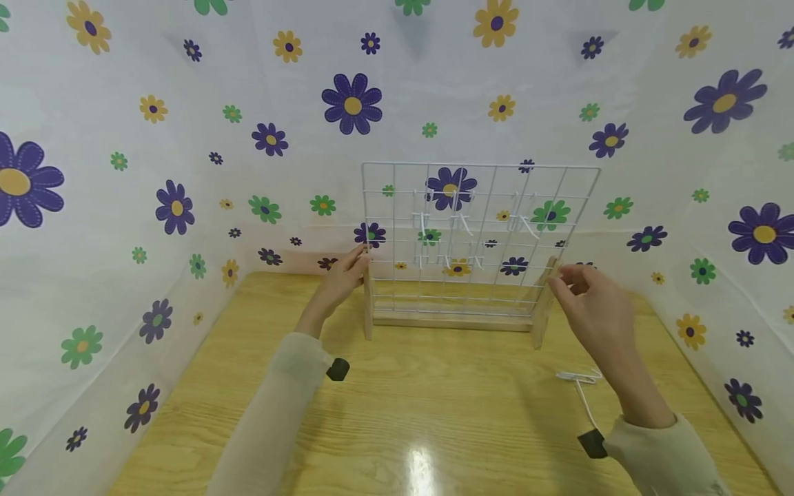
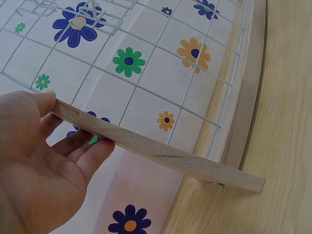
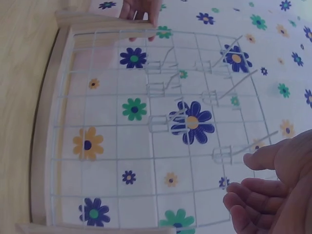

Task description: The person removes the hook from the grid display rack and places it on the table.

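A white wire grid rack (image 1: 480,164) stands upright in a wooden stand (image 1: 453,322) toward the back of the table. Several white wire hooks (image 1: 424,224) hang on the grid in two rows. My left hand (image 1: 338,282) pinches the upper end of the left wooden post (image 2: 146,146), thumb on the near side and fingers behind it. Close by the top of the right post (image 1: 542,313) is my right hand (image 1: 598,310). Its fingers are loosely curled with nothing between them, and in the right wrist view the hand (image 3: 278,185) is apart from the grid.
One loose white wire hook (image 1: 577,377) lies on the wooden table (image 1: 403,406), near my right wrist. White sheeting with printed flowers (image 1: 298,89) encloses the table at the back and both sides. Dark square pieces (image 1: 338,370) show beside both sleeves.
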`<act>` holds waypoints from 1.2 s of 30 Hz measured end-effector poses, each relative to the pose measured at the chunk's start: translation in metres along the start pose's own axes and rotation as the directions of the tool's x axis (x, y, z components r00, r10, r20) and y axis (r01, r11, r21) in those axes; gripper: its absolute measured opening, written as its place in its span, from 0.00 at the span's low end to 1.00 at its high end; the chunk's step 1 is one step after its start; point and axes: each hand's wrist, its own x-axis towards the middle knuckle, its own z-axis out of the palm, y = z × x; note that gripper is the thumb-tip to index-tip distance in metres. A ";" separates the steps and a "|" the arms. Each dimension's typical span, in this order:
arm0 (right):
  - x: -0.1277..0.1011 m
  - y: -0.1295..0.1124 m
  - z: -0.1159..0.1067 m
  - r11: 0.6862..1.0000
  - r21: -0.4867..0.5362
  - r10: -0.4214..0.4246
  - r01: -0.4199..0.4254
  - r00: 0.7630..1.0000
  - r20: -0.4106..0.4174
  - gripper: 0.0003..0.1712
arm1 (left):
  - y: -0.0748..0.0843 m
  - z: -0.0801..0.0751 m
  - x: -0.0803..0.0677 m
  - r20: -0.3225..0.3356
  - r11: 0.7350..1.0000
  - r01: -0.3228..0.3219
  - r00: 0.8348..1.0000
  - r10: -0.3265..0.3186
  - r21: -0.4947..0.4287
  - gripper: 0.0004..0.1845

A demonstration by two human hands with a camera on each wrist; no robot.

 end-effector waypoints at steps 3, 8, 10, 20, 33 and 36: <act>0.007 -0.010 0.002 0.999 0.025 -0.032 0.033 0.999 -0.041 0.18 | -0.002 0.000 0.001 -0.004 1.000 -0.008 1.000 0.008 -0.005 0.31; 0.018 -0.022 0.007 0.992 0.087 -0.079 0.087 0.992 -0.096 0.18 | -0.003 0.000 0.001 -0.002 1.000 -0.010 1.000 0.010 -0.007 0.32; 0.022 -0.026 0.009 0.990 0.103 -0.085 0.097 0.990 -0.111 0.18 | -0.003 0.000 0.000 0.000 1.000 -0.012 1.000 0.012 -0.008 0.32; 0.034 -0.037 0.016 0.980 0.151 -0.105 0.132 0.980 -0.171 0.17 | -0.003 -0.001 0.000 0.002 0.999 -0.027 1.000 0.027 -0.025 0.29; 0.041 -0.047 0.019 0.978 0.162 -0.103 0.133 0.978 -0.183 0.15 | -0.002 -0.001 0.001 0.009 1.000 -0.002 1.000 0.003 -0.031 0.29; 0.042 -0.047 0.020 0.977 0.161 -0.105 0.137 0.976 -0.193 0.13 | -0.003 -0.001 0.002 0.005 1.000 -0.005 1.000 0.005 -0.031 0.29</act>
